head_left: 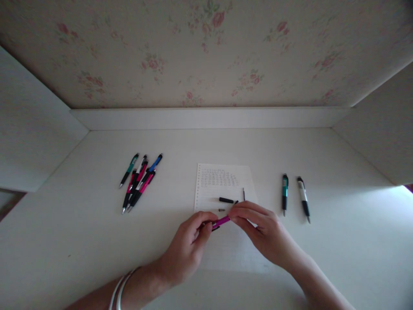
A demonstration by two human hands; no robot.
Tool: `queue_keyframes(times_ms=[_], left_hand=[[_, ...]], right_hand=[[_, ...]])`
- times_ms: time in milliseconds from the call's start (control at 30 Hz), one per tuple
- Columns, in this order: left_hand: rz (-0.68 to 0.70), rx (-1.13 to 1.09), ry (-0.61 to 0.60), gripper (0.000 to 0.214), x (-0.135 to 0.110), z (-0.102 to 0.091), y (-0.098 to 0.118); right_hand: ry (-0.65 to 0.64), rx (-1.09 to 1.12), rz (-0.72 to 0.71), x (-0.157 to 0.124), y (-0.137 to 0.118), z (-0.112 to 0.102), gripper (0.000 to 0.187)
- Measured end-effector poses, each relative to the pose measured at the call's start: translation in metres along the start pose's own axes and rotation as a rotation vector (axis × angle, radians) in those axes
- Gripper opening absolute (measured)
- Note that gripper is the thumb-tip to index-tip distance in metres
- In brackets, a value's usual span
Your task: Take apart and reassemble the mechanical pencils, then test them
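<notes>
Over the lined paper [209, 196], a magenta pen barrel [222, 221] is stretched between my two hands. My left hand [190, 243] pinches its clip end, where a black clip shows below the thumb. At the other end, my right hand [258, 228] closes its fingertips on the barrel, and a short dark piece pokes out above them. Just beyond the hands lie a black rubber grip [226, 200], a small metal tip [221, 210] and a thin dark refill piece [244, 194], all loose on the paper.
A pile of several pens [140, 183] in pink, blue, teal and white lies on the white desk [97, 241] at left. At right, a teal pen [285, 193] and a white pen [303, 198] lie side by side. Floral wallpaper [206, 64] rises behind, with side panels left and right.
</notes>
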State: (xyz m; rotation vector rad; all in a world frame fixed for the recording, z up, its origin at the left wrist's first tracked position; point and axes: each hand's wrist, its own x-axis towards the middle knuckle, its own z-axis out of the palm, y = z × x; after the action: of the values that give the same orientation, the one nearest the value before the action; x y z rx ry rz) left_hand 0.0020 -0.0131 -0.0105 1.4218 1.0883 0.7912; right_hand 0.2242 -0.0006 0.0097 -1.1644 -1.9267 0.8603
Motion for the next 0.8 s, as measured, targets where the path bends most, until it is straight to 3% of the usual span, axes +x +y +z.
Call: queue_keyframes(times_ms=[267,400,567,667,800], left_hand=[[-0.003,0.003,-0.002,0.021,0.0,-0.001,0.0],[-0.02,-0.044,-0.001,0.021,-0.001,-0.001,0.001],[-0.049,-0.121,-0.021,0.022,-0.002,-0.002,-0.001],[-0.01,-0.153,-0.047,0.021,-0.003,-0.002,-0.002],[0.055,-0.15,-0.089,0.021,-0.004,-0.002,-0.001]], right_hand=[[0.006,0.039,0.015,0.0,-0.002,0.0,0.016],[0.098,0.0,0.136,0.0,-0.003,-0.003,0.02],[0.245,-0.423,0.305,0.002,0.015,-0.006,0.032],[0.175,-0.691,0.352,0.001,0.026,-0.005,0.031],[0.101,-0.796,0.328,-0.001,0.028,-0.004,0.026]])
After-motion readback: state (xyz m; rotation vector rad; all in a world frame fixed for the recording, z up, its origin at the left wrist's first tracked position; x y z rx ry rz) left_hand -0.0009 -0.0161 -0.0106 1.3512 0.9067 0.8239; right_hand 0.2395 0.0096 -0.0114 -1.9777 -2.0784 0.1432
